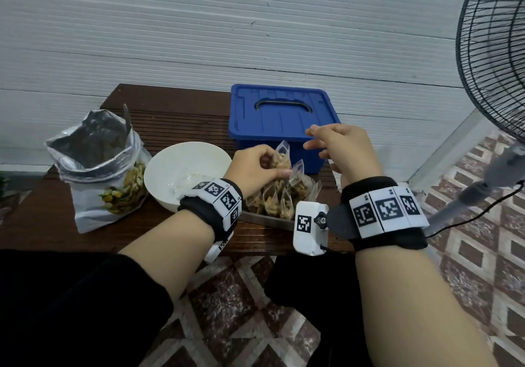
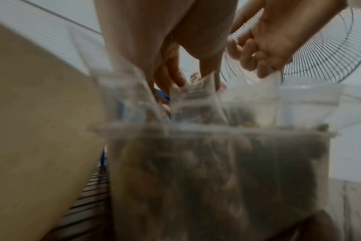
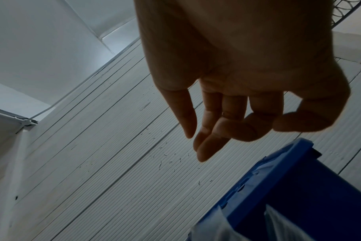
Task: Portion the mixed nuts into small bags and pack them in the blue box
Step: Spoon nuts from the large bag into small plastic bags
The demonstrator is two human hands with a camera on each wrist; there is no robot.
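My left hand (image 1: 257, 167) pinches a light, crinkly, slippery nut bag (image 1: 281, 158) by its neck; my right hand (image 1: 338, 148) hovers loose, empty, over the lidded blue box (image 1: 281, 119).

A dark brown slatted wooden surface (image 1: 176, 116) stands against a white ribbed panel wall (image 1: 199, 25). A black-caged pedestal fan (image 1: 494, 62) stands at right on a brown-and-white diamond-tiled floor (image 1: 471, 184).
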